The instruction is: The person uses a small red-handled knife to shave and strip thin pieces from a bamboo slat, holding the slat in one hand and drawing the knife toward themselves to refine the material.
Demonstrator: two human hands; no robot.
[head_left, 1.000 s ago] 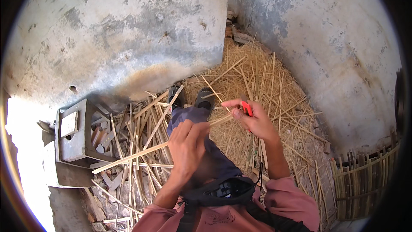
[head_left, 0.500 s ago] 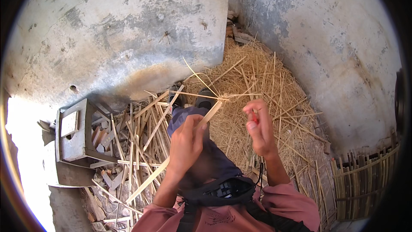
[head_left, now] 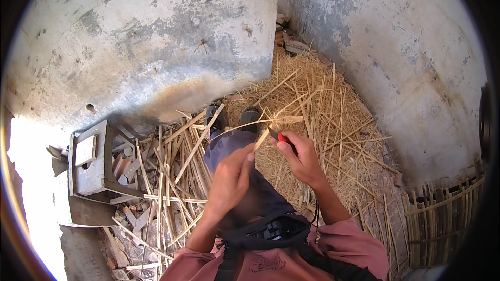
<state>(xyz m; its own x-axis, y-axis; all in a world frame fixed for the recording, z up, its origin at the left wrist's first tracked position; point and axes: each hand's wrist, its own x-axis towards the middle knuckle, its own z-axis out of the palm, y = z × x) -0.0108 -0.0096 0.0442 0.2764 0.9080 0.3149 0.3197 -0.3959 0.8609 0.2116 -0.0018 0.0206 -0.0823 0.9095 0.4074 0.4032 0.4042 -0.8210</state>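
My left hand (head_left: pixel 232 178) is closed around a pale bamboo strip (head_left: pixel 262 141), which points up and to the right from my fingers. In my right hand (head_left: pixel 302 162) is a knife (head_left: pixel 282 137) with a red handle and a short dark blade. The blade meets the strip near its far end or lies just over it; I cannot tell which. Thin shavings (head_left: pixel 281 119) curl around that far end, and a long thin sliver bends off it to the left. The strip's lower end shows below my left wrist, over other strips.
A heap of straw-like shavings (head_left: pixel 312 88) covers the floor ahead and right. Split strips (head_left: pixel 172 161) lie at the left beside a worn wooden box (head_left: pixel 91 158). A slatted bamboo panel (head_left: pixel 442 224) leans at the right. Weathered walls (head_left: pixel 172 36) close in the far side.
My right hand has moved left and slightly lower, bringing the knife blade to the strip, where it now shows clearly. The slivers at the strip's end have shifted. My left hand has barely moved.
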